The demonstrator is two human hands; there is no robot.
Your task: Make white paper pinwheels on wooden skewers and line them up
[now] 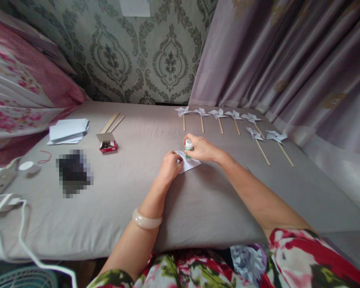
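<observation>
A piece of white paper (189, 165) lies on the grey cloth in front of me. My left hand (170, 165) pinches its left edge, fingers closed. My right hand (204, 149) is wrapped round a small bottle (189, 149) with a white cap and a greenish body. The bottle stands upright over the paper, its lower end at or close to the sheet; whether it presses down I cannot tell. Beyond my hands, to the right, several white paper pinwheels (218, 114) on wooden sticks lie in rows.
On the left lie a stack of white paper (68, 131), several wooden sticks (111, 122) and an open red box (108, 146) of small dark pieces. Nearer are a blurred-out dark object (75, 173), a round white item (29, 168) and a power strip (1, 180) with a white cable (25, 236).
</observation>
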